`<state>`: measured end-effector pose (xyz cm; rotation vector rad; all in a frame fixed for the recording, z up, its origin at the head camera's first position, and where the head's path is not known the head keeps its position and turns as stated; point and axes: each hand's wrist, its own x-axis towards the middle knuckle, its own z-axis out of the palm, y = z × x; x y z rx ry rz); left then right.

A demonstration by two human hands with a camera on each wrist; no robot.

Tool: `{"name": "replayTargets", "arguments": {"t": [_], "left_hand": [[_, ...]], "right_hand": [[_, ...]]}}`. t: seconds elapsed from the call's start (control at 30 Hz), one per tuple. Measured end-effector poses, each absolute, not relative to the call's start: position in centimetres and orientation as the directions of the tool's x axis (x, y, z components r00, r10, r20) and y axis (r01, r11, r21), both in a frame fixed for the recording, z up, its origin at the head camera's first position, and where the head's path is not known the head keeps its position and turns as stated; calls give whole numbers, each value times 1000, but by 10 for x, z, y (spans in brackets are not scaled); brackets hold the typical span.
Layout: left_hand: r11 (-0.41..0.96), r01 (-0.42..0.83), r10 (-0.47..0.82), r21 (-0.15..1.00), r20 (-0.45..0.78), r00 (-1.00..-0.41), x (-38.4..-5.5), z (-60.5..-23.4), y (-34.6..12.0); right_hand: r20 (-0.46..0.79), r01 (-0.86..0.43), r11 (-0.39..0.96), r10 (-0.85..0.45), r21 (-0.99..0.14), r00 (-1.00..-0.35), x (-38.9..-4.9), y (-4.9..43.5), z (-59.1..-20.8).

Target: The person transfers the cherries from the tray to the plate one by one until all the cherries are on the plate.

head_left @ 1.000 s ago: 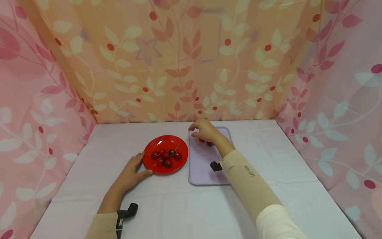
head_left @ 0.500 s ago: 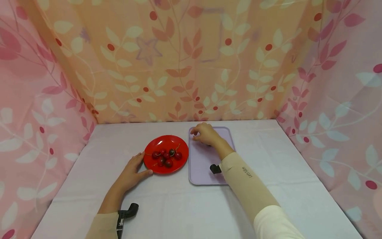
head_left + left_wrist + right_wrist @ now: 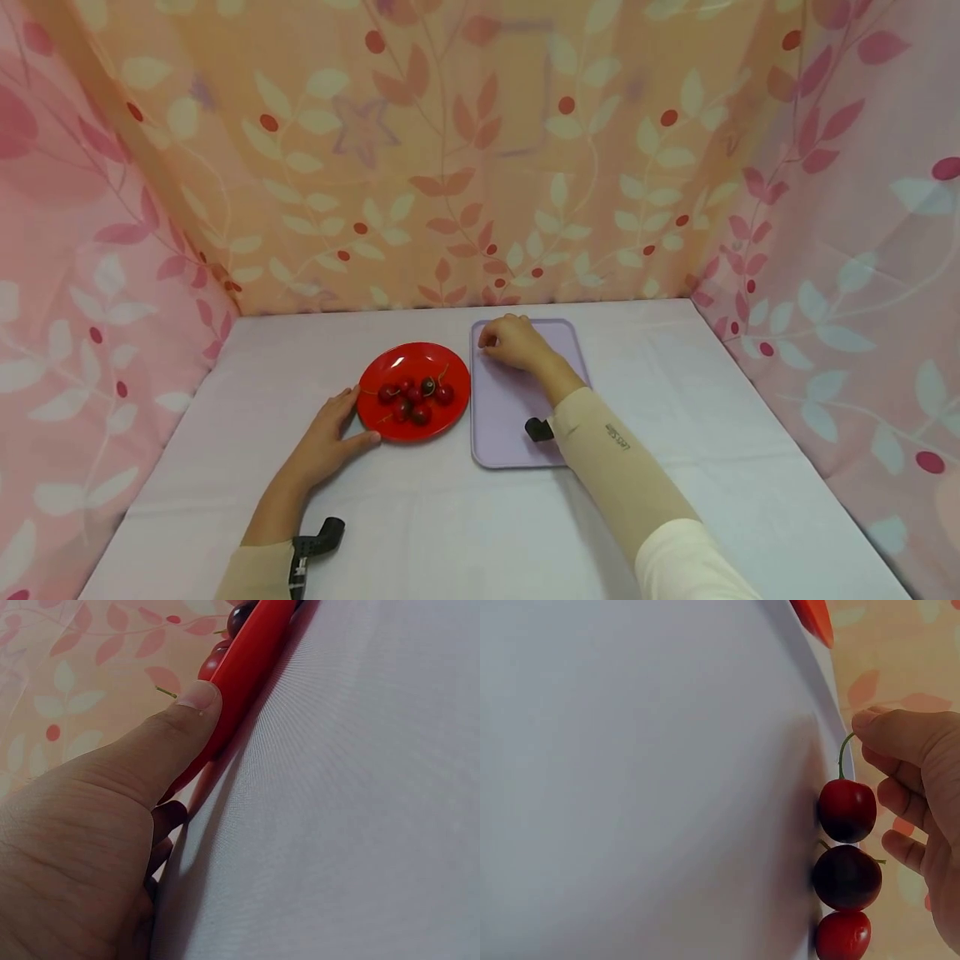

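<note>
My right hand (image 3: 516, 343) is over the far left of the lilac tray (image 3: 502, 433). In the right wrist view, its thumb and index finger pinch the thin green stem of a red cherry (image 3: 847, 810). A dark cherry (image 3: 847, 878) and another red cherry (image 3: 844, 935) line up beside it in that view; the hand hides them in the head view. My left hand (image 3: 326, 440) rests against the left rim of a red plate (image 3: 405, 357), thumb laid along the edge and fingers extended. Several cherries (image 3: 420, 414), some with stems, lie on the plate.
The plate stands close to the tray's left edge on a white-covered table (image 3: 450, 533). Floral cloth (image 3: 450, 167) hangs behind and at both sides. Each forearm wears a beige sleeve with a black camera mount (image 3: 326, 537).
My right hand has lowered slightly towards the tray, and its spread thumb and fingers have closed together on the stem. The left hand stays at the plate rim.
</note>
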<state>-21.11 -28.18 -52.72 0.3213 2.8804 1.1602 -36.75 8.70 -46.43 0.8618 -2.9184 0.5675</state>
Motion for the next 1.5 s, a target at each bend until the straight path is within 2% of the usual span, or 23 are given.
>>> {"name": "replayTargets", "arguments": {"t": [0.43,0.77,1.03,1.5], "left_hand": [[690,176,186,702,63,-981,-208,-528,-281],[719,179,183,672,65,-981,-213,-529,-283],[718,161,183,677,39,-982,-210,-528,-280],[719,154,175,677,38,-984,-209,-529,-280]], "right_hand": [[216,-550,770,-505,-324,-835,-369,90,-450],[288,-563,718,-483,-411,-827,-365,94,-435],[259,-493,670,-423,-555,-868,-356,97,-434],[246,-427,589,-365,-686,-898,-348,79,-423]]}}
